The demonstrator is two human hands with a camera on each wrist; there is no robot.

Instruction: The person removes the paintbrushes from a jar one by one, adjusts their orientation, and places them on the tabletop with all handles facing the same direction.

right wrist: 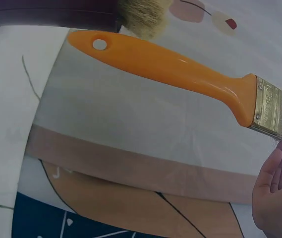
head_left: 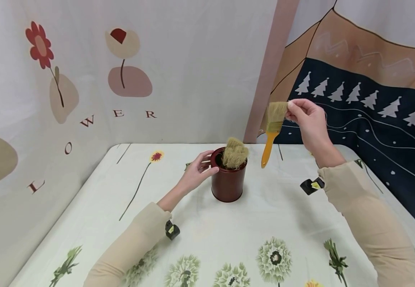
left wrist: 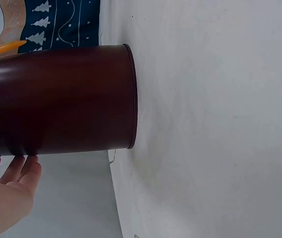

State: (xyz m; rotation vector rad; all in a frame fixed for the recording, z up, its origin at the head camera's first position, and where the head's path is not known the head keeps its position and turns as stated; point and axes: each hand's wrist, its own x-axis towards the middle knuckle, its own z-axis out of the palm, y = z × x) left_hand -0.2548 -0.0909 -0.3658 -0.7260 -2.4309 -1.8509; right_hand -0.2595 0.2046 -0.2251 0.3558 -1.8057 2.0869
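My right hand [head_left: 309,119] pinches a paintbrush [head_left: 272,137] by the edge of its bristles, and the brush hangs in the air with its orange handle [right wrist: 165,64] pointing down. A metal band [right wrist: 267,106] joins the handle to the pale bristles. To its left stands a dark red can [head_left: 229,184], upright on the table. Pale bristles [head_left: 235,154] stick up above the can's rim; whatever is below them is hidden inside. My left hand [head_left: 198,173] rests its fingertips against the can's left side near the rim, as the left wrist view also shows.
The table is covered by a white cloth [head_left: 193,247] printed with flowers and dandelions. Behind it hangs a light curtain [head_left: 200,71] with flower shapes and letters. A dark blue cloth [head_left: 372,115] with white trees hangs at the right. Each wrist wears a small black camera [head_left: 172,230].
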